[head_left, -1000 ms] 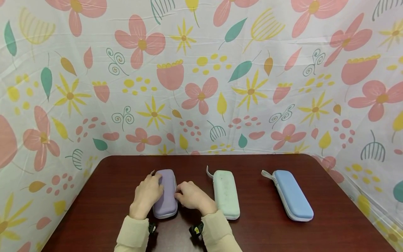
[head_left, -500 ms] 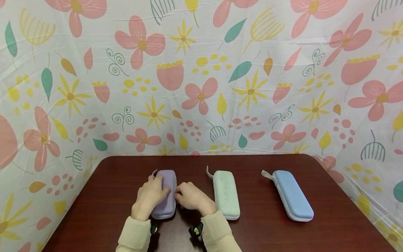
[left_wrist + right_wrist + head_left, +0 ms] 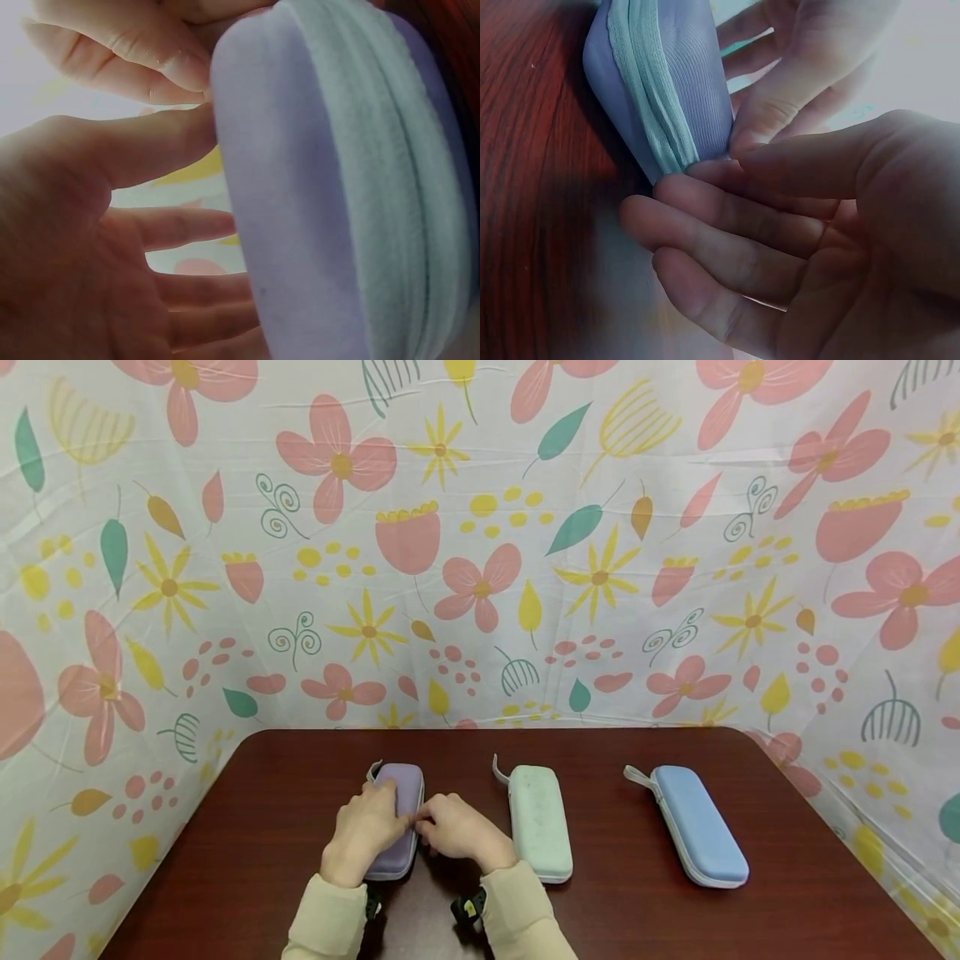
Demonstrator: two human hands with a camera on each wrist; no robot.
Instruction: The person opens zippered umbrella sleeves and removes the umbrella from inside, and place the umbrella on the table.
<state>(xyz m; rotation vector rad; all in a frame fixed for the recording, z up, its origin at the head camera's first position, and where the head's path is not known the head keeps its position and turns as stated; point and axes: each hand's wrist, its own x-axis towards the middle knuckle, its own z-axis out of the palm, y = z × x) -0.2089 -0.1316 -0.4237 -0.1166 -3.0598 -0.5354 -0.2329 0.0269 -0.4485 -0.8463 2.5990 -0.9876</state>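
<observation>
A purple hard zip case (image 3: 406,789) lies on the table, its white zipper band (image 3: 649,82) running along the side. My left hand (image 3: 365,827) rests over the case; its fairly straight fingers touch the lid and its thumb reaches the right edge. My right hand (image 3: 455,828) is at that same edge, fingers curled, with thumb and index finger pinching there. The two thumbs nearly meet in the right wrist view. Whatever lies between the right fingertips is hidden. A grey strap (image 3: 373,770) sticks out at the case's far left corner.
Right of the hands lies a mint green zip case (image 3: 540,827) with a strap. A light blue zip case (image 3: 699,827) lies farther right at a slant. All are on a dark red-brown table (image 3: 615,910) before a flower-patterned cloth (image 3: 480,677).
My left hand has shifted right and slightly nearer, its thumb reaching the case's right edge. More of the strap shows. The case has shifted slightly, while my right hand stays almost in place.
</observation>
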